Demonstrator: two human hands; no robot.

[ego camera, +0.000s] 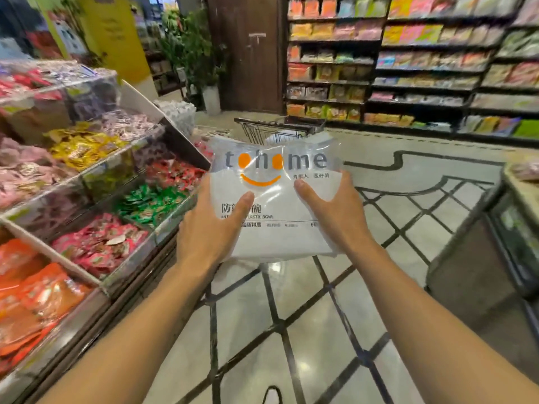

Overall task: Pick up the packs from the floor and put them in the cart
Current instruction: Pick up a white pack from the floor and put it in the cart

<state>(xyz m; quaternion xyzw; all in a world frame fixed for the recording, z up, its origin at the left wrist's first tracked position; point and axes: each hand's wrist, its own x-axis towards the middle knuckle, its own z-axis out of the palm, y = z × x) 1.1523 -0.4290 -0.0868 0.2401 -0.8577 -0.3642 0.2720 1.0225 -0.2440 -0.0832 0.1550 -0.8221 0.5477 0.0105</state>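
I'm mid-carry: one pack [277, 199] is off the floor [291, 330] and up in front of me, held in both hands. It's a clear plastic bag printed with "tohome" and an orange smile, white contents inside; the label reads plastic bowl.

Left hand [210, 228] grips the pack's left edge, thumb lying over the front face and fingers tucked behind. Right hand [335, 211] does the same on the right edge. Both are closed on it; neither is spread.

The cart [277, 131] sits ahead, past the pack's top edge. Only its wire basket rim shows; something pale lies inside, can't tell what. The pack isn't over the basket yet.

Next, as I judge it: go forward, carry the pack over the rim, lower it in, let go with both hands. The bag is slippery and soft, so keep both grips until it's inside. Candy bins [87, 199] crowd the left side, so I'd keep that elbow in.
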